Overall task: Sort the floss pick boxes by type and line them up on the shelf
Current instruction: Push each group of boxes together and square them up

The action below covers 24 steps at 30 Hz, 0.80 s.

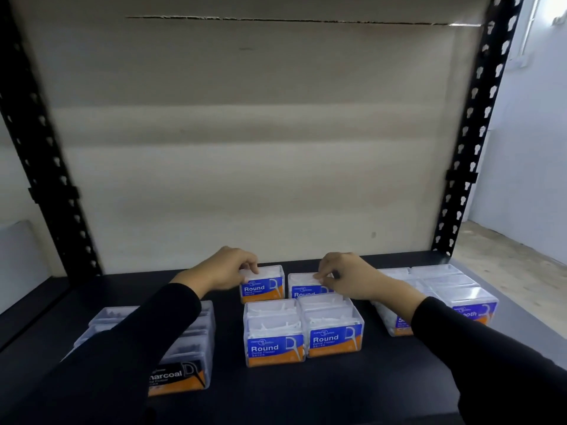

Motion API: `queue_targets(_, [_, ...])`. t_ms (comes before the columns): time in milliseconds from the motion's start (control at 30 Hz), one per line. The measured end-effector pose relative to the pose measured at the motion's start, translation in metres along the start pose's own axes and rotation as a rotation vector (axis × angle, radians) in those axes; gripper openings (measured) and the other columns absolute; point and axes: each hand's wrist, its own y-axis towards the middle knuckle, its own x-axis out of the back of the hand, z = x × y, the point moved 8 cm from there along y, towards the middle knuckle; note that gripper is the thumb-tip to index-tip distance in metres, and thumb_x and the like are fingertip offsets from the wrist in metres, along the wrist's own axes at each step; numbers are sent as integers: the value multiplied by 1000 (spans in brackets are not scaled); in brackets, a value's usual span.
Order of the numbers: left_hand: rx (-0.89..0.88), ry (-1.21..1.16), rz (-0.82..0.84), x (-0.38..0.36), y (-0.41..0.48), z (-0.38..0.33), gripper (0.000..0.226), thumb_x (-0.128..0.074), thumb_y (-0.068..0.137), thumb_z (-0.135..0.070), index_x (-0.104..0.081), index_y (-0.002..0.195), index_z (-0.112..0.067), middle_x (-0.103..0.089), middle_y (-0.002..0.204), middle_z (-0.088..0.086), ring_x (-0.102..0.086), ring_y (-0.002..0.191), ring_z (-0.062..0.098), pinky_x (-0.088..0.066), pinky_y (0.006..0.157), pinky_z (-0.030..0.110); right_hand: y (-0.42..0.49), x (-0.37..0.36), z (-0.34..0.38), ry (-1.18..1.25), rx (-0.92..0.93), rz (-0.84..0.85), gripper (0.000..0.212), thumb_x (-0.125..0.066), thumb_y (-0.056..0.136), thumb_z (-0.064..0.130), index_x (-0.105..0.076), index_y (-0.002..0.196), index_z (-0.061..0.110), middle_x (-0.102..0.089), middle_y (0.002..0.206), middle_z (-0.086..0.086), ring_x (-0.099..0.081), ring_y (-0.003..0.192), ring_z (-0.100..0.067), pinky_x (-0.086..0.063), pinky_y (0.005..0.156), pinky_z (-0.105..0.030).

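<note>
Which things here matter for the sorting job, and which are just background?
Job: Charcoal boxes, Smooth boxes, front Round boxes, rear left Round box gripped by left hand, rear right Round box gripped by right hand, shelf.
Background: cardboard back panel, black uprights, floor.

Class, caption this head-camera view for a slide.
Left hand and right hand grip the two rear clear plastic Round floss boxes on the black shelf.

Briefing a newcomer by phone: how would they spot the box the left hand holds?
On the shelf, find the middle cluster of Round boxes. Take its back row: the left box, gripped by the left hand, not the right box under the right hand.
</note>
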Motion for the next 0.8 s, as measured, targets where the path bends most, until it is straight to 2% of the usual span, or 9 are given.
queue_targets(67, [0,10,28,-1,-7,0,19,-62,85,-11,-65,101,-21,-62,115,5,-58,100,18,-48,88,31,-7,3,-3,46,-28,11,26,-54,87,13,-69,109,11,-61,119,-2,-56,98,-9,-43,90,-22])
queue_targets(133, [-16,12,51,-3,-14,-5,21,-63,84,-11,-65,101,-23,-61,114,3,-58,101,17,-49,90,32,-13,5,-1,96,-41,21,27,-52,88,13,-69,110,10,-61,120,-2,-55,110,-14,-42,97,-23])
queue_targets(433, [-58,-15,136,-11,-31,-21,25,-59,87,-11,-66,106,-25,-61,118,0,-59,104,17,-49,94,32,-25,3,-4,217,-104,76,29,-50,90,25,-71,105,9,-61,121,-3,-54,112,-17,-41,101,-31])
queue_targets(533, [-52,-30,124,-9,-33,-23,22,-52,92,-17,-66,106,-28,-62,118,-1,-57,106,16,-46,94,31,-29,0,0,139,-69,128,31,-50,91,28,-65,115,15,-55,130,-1,-50,118,-14,-36,101,-25])
queue_targets(600, [-53,-64,120,-9,-37,-28,25,-48,94,-31,-60,116,-31,-60,126,-2,-54,113,15,-43,97,29,-34,-4,3,83,-52,184,45,-54,89,40,-52,129,19,-45,140,2,-43,126,-13,-32,104,-24])
queue_targets(633, [-58,-74,132,-12,-40,-32,35,-48,93,-41,-52,127,-32,-54,134,-2,-50,120,14,-41,100,29,-38,-8,4,62,-45,221,58,-56,86,47,-43,135,21,-37,145,3,-37,131,-14,-29,108,-27])
queue_targets(700, [-74,-14,162,-22,-49,-43,71,-51,83,-61,-28,143,-32,-33,151,-1,-34,136,17,-31,110,35,-48,-17,9,-40,-20,273,87,-58,77,61,-21,145,22,-21,154,3,-21,141,-15,-19,117,-37])
queue_targets(800, [-50,209,195,-43,-67,-57,123,-49,51,-87,3,148,-31,2,160,-2,2,147,21,-5,119,47,-59,-29,15,-230,6,253,131,-45,43,89,1,148,26,3,159,4,8,146,-13,-1,119,-44])
